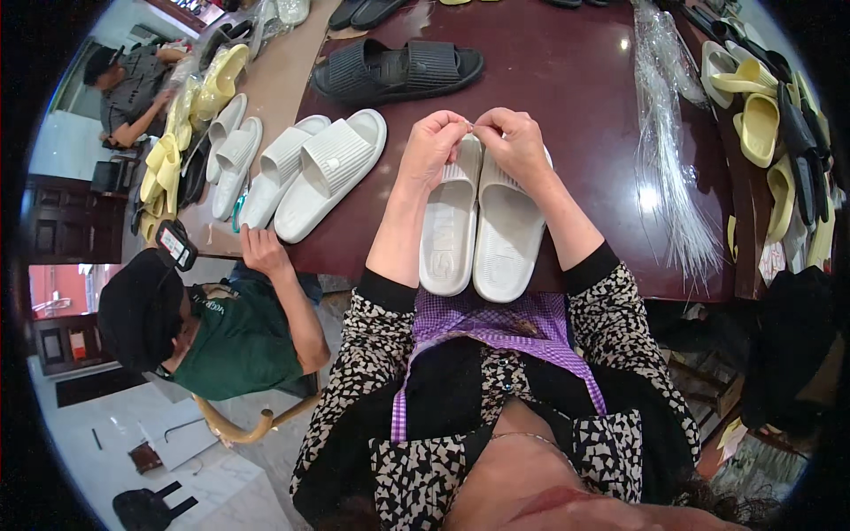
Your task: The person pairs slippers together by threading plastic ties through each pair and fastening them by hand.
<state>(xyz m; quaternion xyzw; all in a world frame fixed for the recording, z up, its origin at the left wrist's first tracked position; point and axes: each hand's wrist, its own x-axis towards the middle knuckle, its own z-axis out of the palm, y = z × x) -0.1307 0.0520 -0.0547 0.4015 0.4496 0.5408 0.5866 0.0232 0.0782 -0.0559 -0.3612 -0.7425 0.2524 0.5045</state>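
A pair of pale grey slide sandals lies side by side at the table's near edge: the left slide and the right slide, heels towards me. Over their toe ends my left hand and my right hand meet, fingertips almost touching. Both are closed in a pinch. Whatever thin thing is between the fingertips is too small to make out. My hands and wrists partly cover the straps of the slides.
Another pale grey pair lies to the left, near a co-worker's hand. Black slides sit farther back. A bundle of thin whitish strands lies on the right. Yellow slides pile up beyond it. Another person works far left.
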